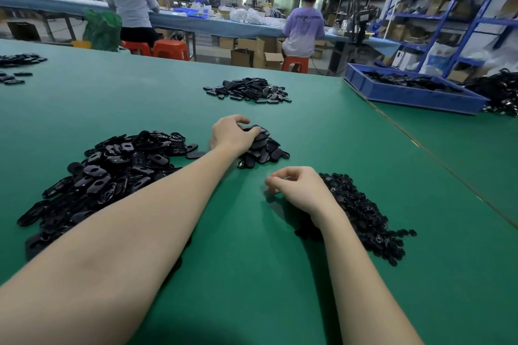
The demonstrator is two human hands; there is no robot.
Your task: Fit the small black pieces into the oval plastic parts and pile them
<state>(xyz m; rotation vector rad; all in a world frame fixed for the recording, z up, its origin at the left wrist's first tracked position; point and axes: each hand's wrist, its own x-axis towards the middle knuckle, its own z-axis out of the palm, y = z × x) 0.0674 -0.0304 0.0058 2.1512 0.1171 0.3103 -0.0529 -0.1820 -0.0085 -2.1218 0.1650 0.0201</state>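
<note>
A big heap of empty black oval plastic parts (112, 173) lies on the green table at the left. Right of it is a smaller pile of oval parts (265, 148). My left hand (231, 134) reaches over that pile, and its fingers curl round an oval part (253, 130) on top. A spread of small black pieces (364, 216) lies at the right. My right hand (297, 185) hovers at its left edge with loosely curled fingers. I see nothing between them.
Another pile of oval parts (249, 90) lies farther back on the green table (224, 274). More black parts lie at the far left (16, 64). A blue tray (406, 92) of black parts stands at the right. People sit at a bench behind.
</note>
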